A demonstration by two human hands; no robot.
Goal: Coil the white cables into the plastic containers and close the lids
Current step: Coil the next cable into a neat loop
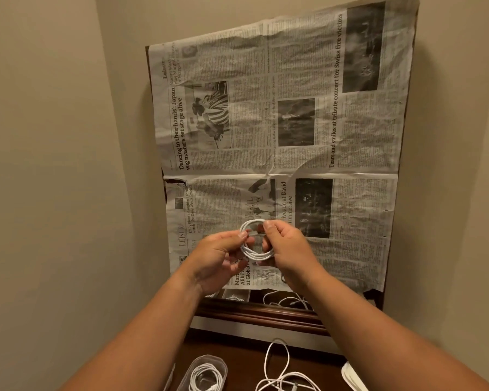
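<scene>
1. Newspaper (294,108) covers the far wall panel, above a dark wood frame (254,311).
2. Counter (237,351) is at the near edge, dark wood, only partly in view.
3. Left hand (218,258) is raised in front of the paper, fingers curled, pinching the left side of the coil.
4. Right hand (288,246) has its fingers curled round the coil's right side, thumb and forefinger pinching at the top.
5. Loose white cable (283,379) lies tangled on the counter, near right, not coiled yet.
6. Plastic container (220,361) sits near left on the counter with a coiled cable inside. Can't tell the lid state.
7. Coil of white cable (254,253) is held between both hands, well above the counter.
8. Step in hand looks like finishing the wind. Make the loops even and tight, tuck in the free end, and size the coil to fit a container before lowering it.
</scene>
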